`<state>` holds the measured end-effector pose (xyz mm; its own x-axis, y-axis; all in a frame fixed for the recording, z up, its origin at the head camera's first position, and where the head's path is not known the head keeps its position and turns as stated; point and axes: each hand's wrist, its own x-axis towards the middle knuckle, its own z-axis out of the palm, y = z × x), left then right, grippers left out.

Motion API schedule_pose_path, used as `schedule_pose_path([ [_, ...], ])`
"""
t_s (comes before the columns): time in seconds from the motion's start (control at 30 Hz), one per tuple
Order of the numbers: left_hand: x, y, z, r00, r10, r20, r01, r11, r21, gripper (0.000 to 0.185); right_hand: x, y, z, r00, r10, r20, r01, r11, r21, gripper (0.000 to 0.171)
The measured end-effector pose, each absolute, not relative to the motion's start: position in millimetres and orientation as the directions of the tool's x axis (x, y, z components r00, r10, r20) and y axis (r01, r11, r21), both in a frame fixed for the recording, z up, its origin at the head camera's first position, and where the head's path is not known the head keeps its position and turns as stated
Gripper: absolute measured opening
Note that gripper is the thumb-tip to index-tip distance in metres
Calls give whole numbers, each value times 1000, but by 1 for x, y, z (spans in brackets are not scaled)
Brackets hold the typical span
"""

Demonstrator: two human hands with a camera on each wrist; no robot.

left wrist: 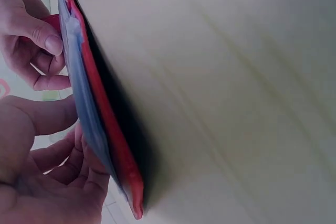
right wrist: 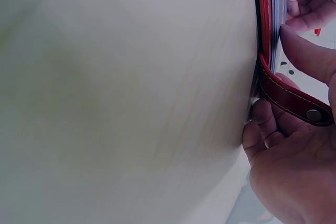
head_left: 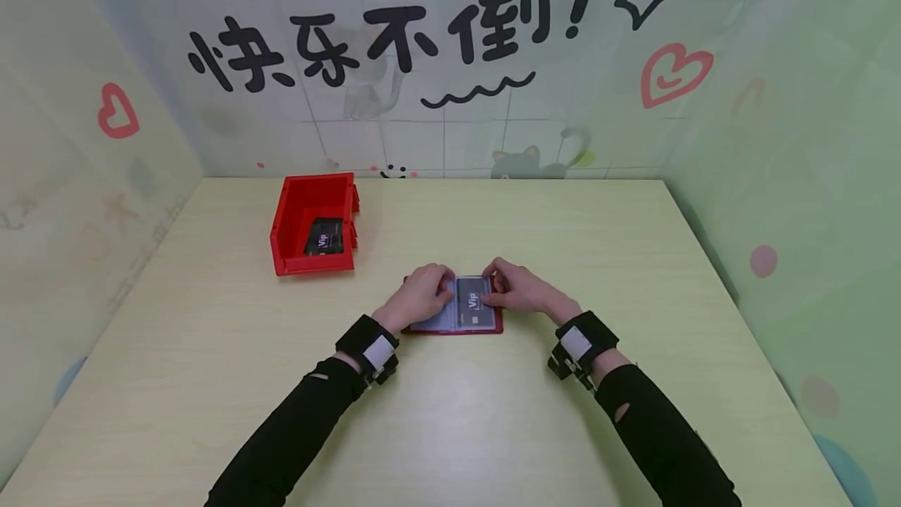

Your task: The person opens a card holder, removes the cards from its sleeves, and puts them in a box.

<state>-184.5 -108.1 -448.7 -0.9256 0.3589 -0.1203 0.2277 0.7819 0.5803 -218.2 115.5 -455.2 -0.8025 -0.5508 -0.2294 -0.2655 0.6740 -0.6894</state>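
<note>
Step in hand, as I read it: loading a card into an open sleeve page of the red leather card-holder wallet with clear plastic sleeves [head_left: 456, 318], lying open flat on the pale yellow-green table [head_left: 493, 429], near centre, just ahead of both wrists.

Left hand [head_left: 417, 296]: fingers curled on the left sleeve pages, holding them down. Right hand [head_left: 519, 288]: fingers curled at the wallet's right edge by the snap strap [right wrist: 299, 103], thumb on the dark "Vip" card [head_left: 472, 305] on the right page.

Next move likely needs: sleeve mouth kept open, card pushed square until seated.

Further back left, well apart: red plastic open-front bin [head_left: 299, 257] holding another dark card [head_left: 324, 237].
</note>
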Motion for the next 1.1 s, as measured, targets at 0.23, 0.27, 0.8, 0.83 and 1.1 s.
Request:
schedule_pose_path([
  [0.23,-183,-106,-449,-929,351,-115,219,774,594,36,-218,115,-454,-805,-547,-232,-264,680,-685,42],
  [0.27,-184,-105,-449,-930,352,-107,222,770,598,36,-218,115,-454,-805,-547,-232,-264,679,-685,42],
  [0.8,-187,-107,-452,-959,269,-88,138,717,684,31,-217,115,-453,-806,-551,-216,-273,669,-691,46],
  [0.83,-187,-107,-452,-960,262,-97,126,717,686,31,-217,115,-453,-806,-552,-214,-276,669,-690,46],
  [1.1,-189,-107,-453,-962,235,-136,76,716,694,27,-216,114,-455,-815,-538,-218,-264,677,-687,47],
])
